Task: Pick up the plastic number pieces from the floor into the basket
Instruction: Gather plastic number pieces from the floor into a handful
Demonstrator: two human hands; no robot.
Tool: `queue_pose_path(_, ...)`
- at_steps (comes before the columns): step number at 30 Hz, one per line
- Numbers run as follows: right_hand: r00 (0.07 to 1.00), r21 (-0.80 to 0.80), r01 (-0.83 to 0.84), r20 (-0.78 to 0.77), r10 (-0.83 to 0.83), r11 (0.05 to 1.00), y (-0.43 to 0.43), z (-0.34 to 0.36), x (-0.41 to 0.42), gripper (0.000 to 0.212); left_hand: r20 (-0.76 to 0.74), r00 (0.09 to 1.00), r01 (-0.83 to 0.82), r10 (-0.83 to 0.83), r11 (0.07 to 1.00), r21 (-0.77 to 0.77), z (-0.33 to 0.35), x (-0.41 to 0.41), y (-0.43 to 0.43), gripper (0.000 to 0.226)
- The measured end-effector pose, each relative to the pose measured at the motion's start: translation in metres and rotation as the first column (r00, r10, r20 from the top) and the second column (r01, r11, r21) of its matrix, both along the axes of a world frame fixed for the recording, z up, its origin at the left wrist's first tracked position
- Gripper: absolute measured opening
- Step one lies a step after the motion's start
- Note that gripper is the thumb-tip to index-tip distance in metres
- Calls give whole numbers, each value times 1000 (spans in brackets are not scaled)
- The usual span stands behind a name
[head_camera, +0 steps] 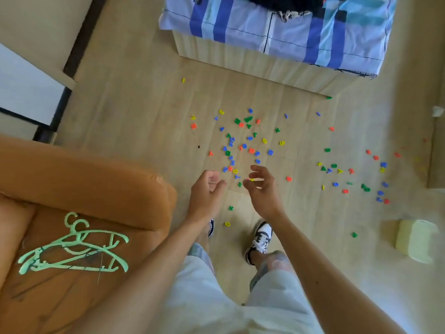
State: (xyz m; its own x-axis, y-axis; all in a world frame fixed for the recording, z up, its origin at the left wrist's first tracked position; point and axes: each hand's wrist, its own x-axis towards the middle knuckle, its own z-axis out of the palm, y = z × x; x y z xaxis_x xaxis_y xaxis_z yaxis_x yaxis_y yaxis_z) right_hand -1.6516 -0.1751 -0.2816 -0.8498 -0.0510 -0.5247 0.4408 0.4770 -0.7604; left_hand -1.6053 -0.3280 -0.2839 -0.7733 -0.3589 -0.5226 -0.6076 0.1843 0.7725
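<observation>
Several small plastic number pieces in red, blue, green and yellow lie scattered on the wooden floor, one cluster in the middle (243,143) and another to the right (356,174). A pale yellow basket (417,241) stands on the floor at the right edge. I am standing over the pieces. My left hand (208,189) and my right hand (261,186) hang side by side in the air above the near end of the middle cluster. Both have loosely curled fingers and hold nothing.
An orange armchair (91,179) with green clothes hangers (72,251) fills the lower left. A bed with a blue-striped sheet (289,32) on a wooden base stands at the top. My feet in black-and-white shoes (261,237) are on the floor below my hands.
</observation>
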Motion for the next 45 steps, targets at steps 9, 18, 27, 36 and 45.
queue_pose_path(9, 977, 147, -203, 93, 191, 968, 66, -129, 4, 39, 185, 930, 338, -316, 935, -104, -141, 17, 48, 40)
queue_pose_path(18, 749, 215, -657, 81, 657, 722, 96, -260, -10, 45, 418, 696, 694, -584, 697, -182, -276, 80, 84, 32)
queue_pose_path(27, 76, 372, -927, 87, 993, 39, 74, -513, -44, 52, 451, -68, 879, -890, -268, -396, -544, 99, 111, 33)
queue_pose_path(36, -88, 555, -831, -62, 994, -39, 76, -672, 12, 54, 203, -481, 504, -853, -458, -732, -702, 130, 86, 19)
queue_pose_path(45, 5, 606, -784, -207, 978, 132, 92, -725, 44, 42, 143, -416, 534, -898, -368, -761, -744, 150, 79, 17)
